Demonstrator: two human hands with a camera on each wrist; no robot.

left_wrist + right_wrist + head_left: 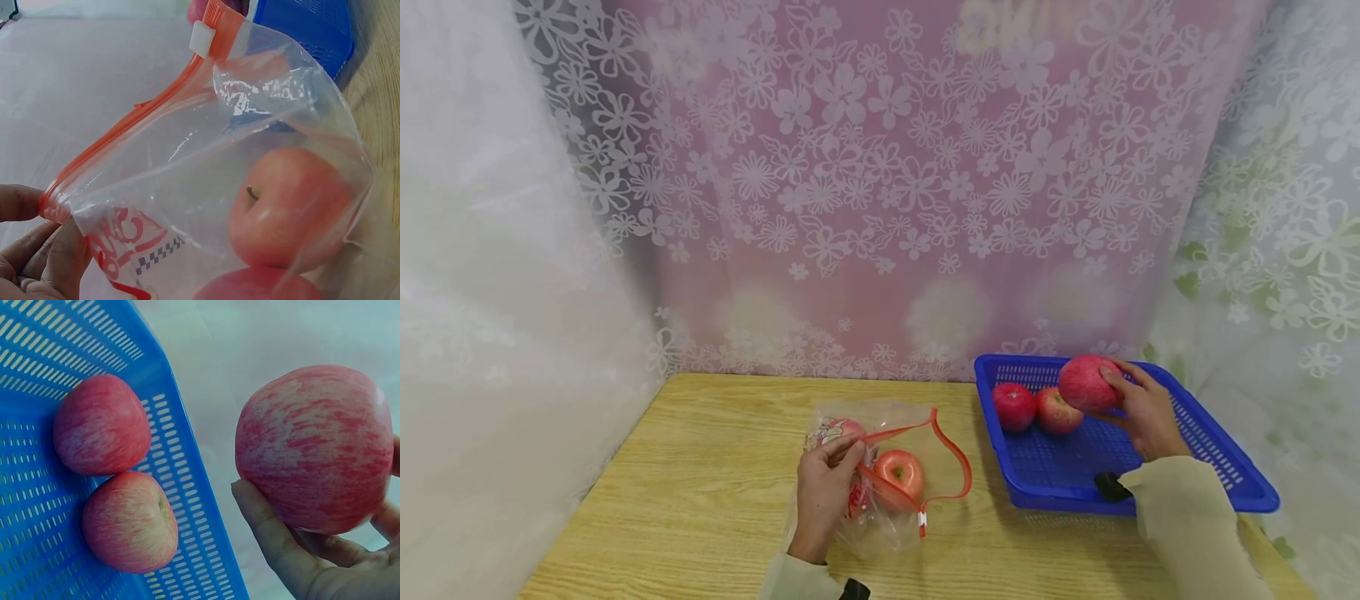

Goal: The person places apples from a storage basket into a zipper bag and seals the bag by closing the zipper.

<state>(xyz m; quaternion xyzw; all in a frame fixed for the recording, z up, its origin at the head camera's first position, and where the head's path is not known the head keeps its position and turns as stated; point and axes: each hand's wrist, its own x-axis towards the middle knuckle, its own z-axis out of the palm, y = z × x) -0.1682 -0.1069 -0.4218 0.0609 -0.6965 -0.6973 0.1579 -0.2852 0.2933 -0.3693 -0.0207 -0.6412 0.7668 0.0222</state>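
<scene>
My left hand (827, 490) pinches the edge of a clear zip bag (187, 144) by its orange zip strip (119, 147), and the bag's mouth gapes toward the right. Inside the bag, an apple (290, 209) with its stem showing rests against a second, partly hidden apple (253, 286). A white slider (201, 39) sits on the strip. My right hand (1146, 412) grips a streaked red apple (315, 450), held up over the blue basket (1037, 492). Two more apples lie in that basket: a darker red apple (103, 425) and a paler apple (131, 523), touching each other.
The basket stands at the right of the wooden table (700, 475), with slotted walls and a raised rim. A pink floral curtain (850, 208) hangs behind the table's back edge, and whitish sheeting (497, 292) hangs at the left side.
</scene>
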